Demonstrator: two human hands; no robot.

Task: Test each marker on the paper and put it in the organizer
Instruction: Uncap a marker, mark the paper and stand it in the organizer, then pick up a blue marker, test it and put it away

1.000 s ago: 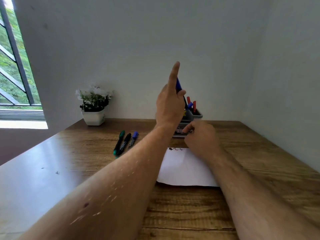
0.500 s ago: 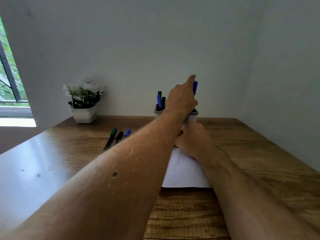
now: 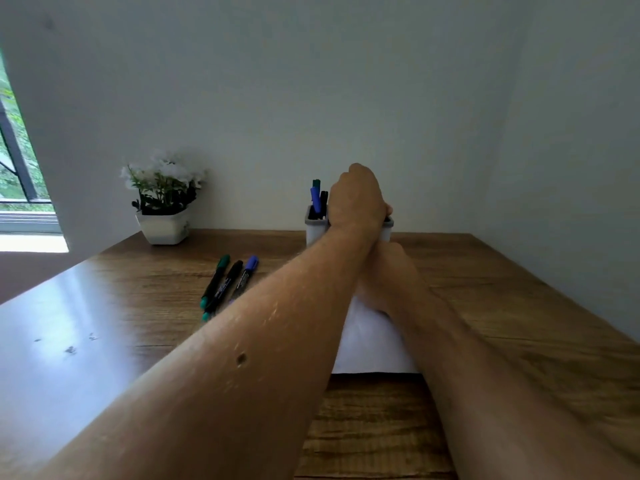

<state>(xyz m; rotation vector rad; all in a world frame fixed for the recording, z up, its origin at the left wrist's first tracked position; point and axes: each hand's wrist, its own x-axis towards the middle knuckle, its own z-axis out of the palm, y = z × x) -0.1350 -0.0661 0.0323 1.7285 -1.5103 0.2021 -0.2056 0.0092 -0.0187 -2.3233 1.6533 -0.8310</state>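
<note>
Head view: the left hand [image 3: 356,199] is curled over the organizer [image 3: 316,230] at frame centre; what its fingers grasp is hidden. The right hand [image 3: 388,271] sits below it on the paper [image 3: 367,341], grip unreadable. Three markers [image 3: 320,197] are filed; three loose markers [image 3: 227,282] on the worktop [image 3: 121,306] likely await testing.

Glossy wood-grain table [image 3: 519,306], white paper [image 3: 367,344]

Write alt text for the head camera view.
The left hand reaches over a grey organizer holding markers; the right hand lies below, on white paper. Three markers lie on the wooden desk near a potted plant.
</note>
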